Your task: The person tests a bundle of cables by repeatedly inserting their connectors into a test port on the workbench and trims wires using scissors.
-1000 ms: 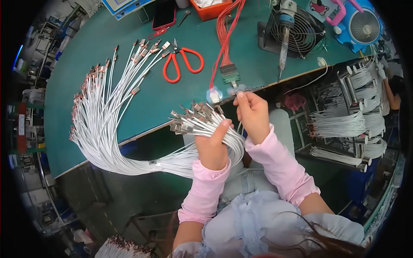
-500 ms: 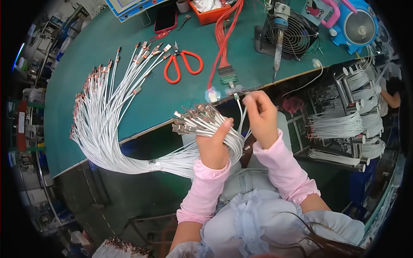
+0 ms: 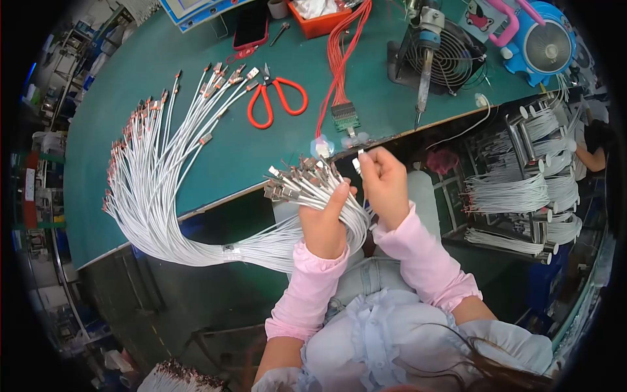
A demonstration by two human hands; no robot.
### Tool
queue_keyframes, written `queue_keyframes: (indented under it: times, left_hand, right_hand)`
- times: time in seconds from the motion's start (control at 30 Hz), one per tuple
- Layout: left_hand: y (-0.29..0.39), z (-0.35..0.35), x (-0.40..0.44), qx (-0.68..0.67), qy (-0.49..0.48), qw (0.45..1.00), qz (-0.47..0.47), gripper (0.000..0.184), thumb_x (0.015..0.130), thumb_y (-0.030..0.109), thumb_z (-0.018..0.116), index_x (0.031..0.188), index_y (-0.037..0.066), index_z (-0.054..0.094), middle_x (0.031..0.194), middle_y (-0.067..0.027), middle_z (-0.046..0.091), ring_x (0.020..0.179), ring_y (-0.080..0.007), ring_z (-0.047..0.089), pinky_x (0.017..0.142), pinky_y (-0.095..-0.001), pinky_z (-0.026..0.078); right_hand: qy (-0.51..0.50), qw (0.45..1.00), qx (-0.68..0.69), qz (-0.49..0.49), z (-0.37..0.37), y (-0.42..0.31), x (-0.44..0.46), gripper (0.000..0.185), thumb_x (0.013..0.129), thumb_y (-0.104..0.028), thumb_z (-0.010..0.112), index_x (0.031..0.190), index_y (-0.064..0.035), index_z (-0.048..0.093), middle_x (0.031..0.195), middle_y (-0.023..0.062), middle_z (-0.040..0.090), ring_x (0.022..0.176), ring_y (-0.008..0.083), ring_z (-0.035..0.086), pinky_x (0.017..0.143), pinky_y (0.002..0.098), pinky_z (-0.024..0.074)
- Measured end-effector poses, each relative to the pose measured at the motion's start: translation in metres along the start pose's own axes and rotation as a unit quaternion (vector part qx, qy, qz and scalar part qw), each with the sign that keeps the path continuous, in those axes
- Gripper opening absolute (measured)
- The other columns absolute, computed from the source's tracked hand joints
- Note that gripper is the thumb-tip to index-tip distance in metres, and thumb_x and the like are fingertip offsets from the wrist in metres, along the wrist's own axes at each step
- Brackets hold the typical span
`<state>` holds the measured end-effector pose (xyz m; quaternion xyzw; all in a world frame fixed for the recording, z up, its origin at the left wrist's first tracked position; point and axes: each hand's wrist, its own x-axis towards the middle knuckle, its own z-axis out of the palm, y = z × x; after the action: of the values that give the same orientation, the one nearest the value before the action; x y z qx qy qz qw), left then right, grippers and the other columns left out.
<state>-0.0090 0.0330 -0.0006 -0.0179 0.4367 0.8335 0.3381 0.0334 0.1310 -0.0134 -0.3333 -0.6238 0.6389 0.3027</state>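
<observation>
My left hand (image 3: 324,225) is closed around a thick bunch of white cables (image 3: 356,222), their metal connector ends (image 3: 294,183) fanned out above the thumb. In my right hand (image 3: 386,186), thumb and fingers pinch a single white cable by its connector (image 3: 357,163), just below the bench edge. Close above it, a green circuit board (image 3: 346,117) with a small plug at its lower end lies at the edge, with red wires (image 3: 336,62) running up from it. The connector is apart from the board's plug. The cables' other ends (image 3: 150,176) curve across the bench at left, tied at a band (image 3: 230,252).
Orange-handled cutters (image 3: 277,101) lie on the green bench (image 3: 222,157). A soldering iron (image 3: 424,78) stands before a black fan (image 3: 450,55), beside a blue fan (image 3: 548,46). A phone (image 3: 251,29) and orange bin (image 3: 320,23) are behind. Racks of white cables (image 3: 509,193) stand at right.
The connector that sat at the board's plug has come away toward me, now pinched in my right hand. That hand moved slightly left and down. My left hand keeps its grip on the bunch.
</observation>
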Motion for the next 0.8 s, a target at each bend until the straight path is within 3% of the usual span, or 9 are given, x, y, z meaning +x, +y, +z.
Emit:
queue_keyframes:
  times: [0.17,0.33,0.47,0.6,0.7,0.8]
  left_hand:
    - [-0.002,-0.001,-0.001,0.015,-0.014,1.000,0.006,0.028,0.073,-0.001,0.059,0.098,-0.002,0.047,0.084,-0.0080,0.054,0.072,-0.0163,0.056,0.067,-0.0267,0.045]
    - [-0.002,-0.004,0.000,0.028,-0.030,0.999,0.023,0.025,0.073,-0.002,0.058,0.096,-0.002,0.048,0.083,-0.0076,0.055,0.072,-0.0155,0.055,0.067,-0.0267,0.045]
    - [-0.001,0.004,-0.006,0.026,-0.043,0.998,0.024,0.025,0.072,-0.003,0.058,0.096,-0.003,0.049,0.085,-0.0079,0.055,0.072,-0.0150,0.055,0.067,-0.0262,0.045]
    - [-0.001,0.013,-0.012,0.008,-0.052,0.998,0.031,0.027,0.072,-0.003,0.059,0.097,-0.003,0.049,0.088,-0.0088,0.056,0.072,-0.0149,0.055,0.068,-0.0262,0.045]
    - [-0.002,0.010,-0.016,0.032,-0.059,0.997,0.040,0.028,0.071,-0.003,0.059,0.097,-0.003,0.050,0.089,-0.0090,0.056,0.073,-0.0148,0.055,0.069,-0.0264,0.045]
    - [-0.005,0.008,-0.020,0.037,-0.058,0.996,0.051,0.027,0.071,-0.003,0.060,0.097,-0.003,0.051,0.088,-0.0082,0.056,0.073,-0.0149,0.055,0.069,-0.0268,0.045]
  right_hand:
    - [-0.038,0.997,0.050,0.052,-0.003,0.002,0.004,0.021,0.084,-0.012,0.049,0.068,0.0001,0.048,0.045,-0.0028,0.042,0.039,0.0012,0.034,0.035,0.0204,0.0255]
    - [0.000,0.998,0.054,0.021,0.008,0.007,0.003,0.019,0.086,-0.016,0.048,0.075,-0.0008,0.051,0.047,-0.0048,0.041,0.036,0.0006,0.033,0.033,0.0178,0.0238]
    - [0.004,0.998,0.068,0.014,0.006,0.001,0.002,0.023,0.085,-0.015,0.048,0.070,0.0015,0.049,0.046,-0.0006,0.044,0.037,0.0032,0.038,0.034,0.0211,0.0285]
    - [-0.007,0.996,0.072,0.050,0.005,-0.002,0.003,0.021,0.086,-0.018,0.048,0.075,-0.0006,0.051,0.049,-0.0028,0.044,0.038,0.0022,0.038,0.034,0.0171,0.0264]
    - [-0.023,0.993,0.085,0.078,0.003,-0.004,0.004,0.022,0.086,-0.018,0.048,0.074,-0.0004,0.051,0.050,-0.0014,0.046,0.041,0.0031,0.042,0.036,0.0177,0.0300]
    - [-0.050,0.998,0.040,0.027,-0.005,-0.003,0.010,0.023,0.085,-0.018,0.048,0.074,0.0020,0.052,0.048,0.0011,0.047,0.041,0.0061,0.044,0.038,0.0219,0.0327]
